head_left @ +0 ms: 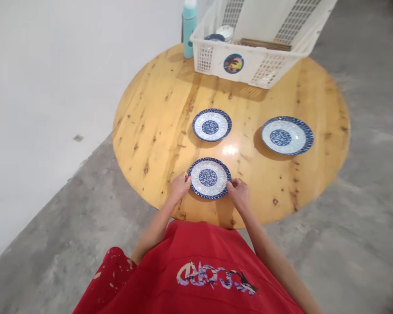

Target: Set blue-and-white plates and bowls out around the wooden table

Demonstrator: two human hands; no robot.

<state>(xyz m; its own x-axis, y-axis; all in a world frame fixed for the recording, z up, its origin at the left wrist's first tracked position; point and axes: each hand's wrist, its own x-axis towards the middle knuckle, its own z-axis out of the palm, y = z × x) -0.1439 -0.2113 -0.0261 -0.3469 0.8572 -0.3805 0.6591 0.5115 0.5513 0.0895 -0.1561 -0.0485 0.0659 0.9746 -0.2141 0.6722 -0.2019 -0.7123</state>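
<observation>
Close to the near edge of the table is a blue-and-white patterned plate (210,178). My left hand (180,186) pinches its left rim, and my right hand (239,192) grips the right rim, thumbs on top. Whether the plate rests on the wood or is slightly raised, I cannot tell. Just beyond it lies a second plate (211,125) of the same pattern. A larger, deeper-looking blue-and-white plate (287,135) sits off to the right, apart from both hands.
The round wooden table (157,126) stands near a white wall. At its back is a white plastic basket (209,59) with its lid raised, holding bowls (225,32) and a bundle of brown sticks (265,44). A turquoise bottle (189,30) stands left of the basket.
</observation>
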